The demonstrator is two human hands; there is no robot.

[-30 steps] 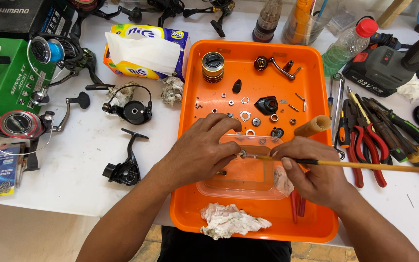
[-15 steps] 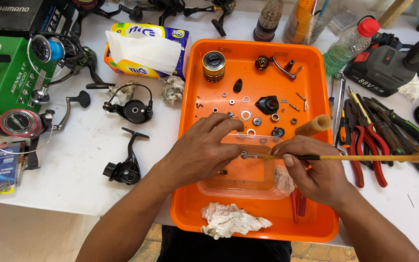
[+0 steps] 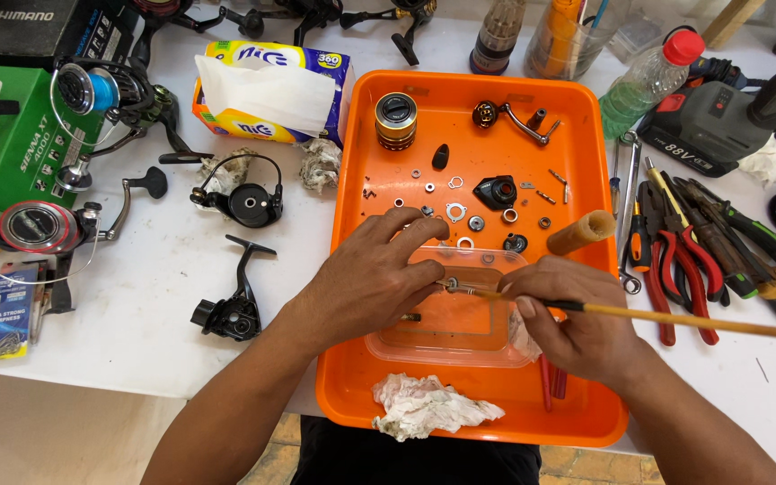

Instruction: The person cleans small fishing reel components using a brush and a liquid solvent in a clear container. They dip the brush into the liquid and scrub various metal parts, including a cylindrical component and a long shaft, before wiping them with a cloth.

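Note:
My left hand (image 3: 372,278) pinches a small metal reel part (image 3: 449,285) over a clear plastic tub (image 3: 460,346) that sits in the orange tray (image 3: 352,386). My right hand (image 3: 577,323) grips a long thin wooden-handled brush (image 3: 702,321), whose tip touches the small part. The brush handle runs out to the right over the hand tools. Washers, rings and small black reel parts (image 3: 496,193) lie scattered in the tray behind my hands, along with a gold spool (image 3: 394,121) and a crank handle (image 3: 509,121).
A crumpled rag (image 3: 433,404) lies at the tray's front. Pliers and screwdrivers (image 3: 693,251) lie right of the tray, with a plastic bottle (image 3: 648,81) behind. Several fishing reels (image 3: 235,202), a tissue pack (image 3: 267,94) and a green box (image 3: 6,144) sit left.
The brush handle has swung a little, its far end now lower at the right. Both hands have stayed over the tub with the small part.

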